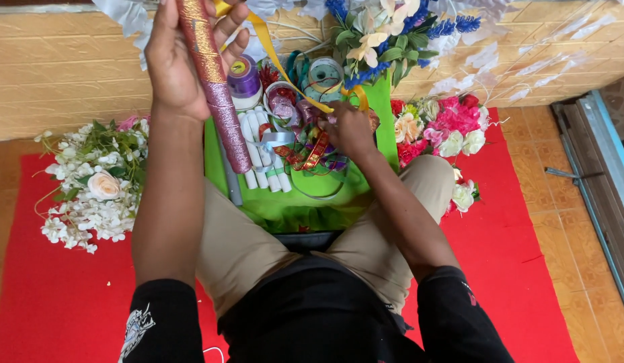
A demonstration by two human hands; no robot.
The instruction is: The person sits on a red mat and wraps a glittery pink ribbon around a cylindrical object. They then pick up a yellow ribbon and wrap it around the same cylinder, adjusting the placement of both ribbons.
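Left hand point(181, 57) gripping glittery pink-and-gold wrapped stick point(214, 87); right hand point(349, 128) pinching yellow satin ribbon point(285, 70) above green cloth point(325, 202)

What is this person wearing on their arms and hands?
Both hands, left hand and right hand, are bare, with no gloves. The forearms are uncovered. Black sleeves end near the elbows; the left sleeve carries a white printed design, the right sleeve a small red mark.

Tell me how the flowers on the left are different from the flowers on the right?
The left flowers are mostly white with one peach rose, while the right flowers are mostly bright pink and red with a few white ones. The left flowers lie clear of the person, while the right flowers sit against the knee. Both lie on the red mat.
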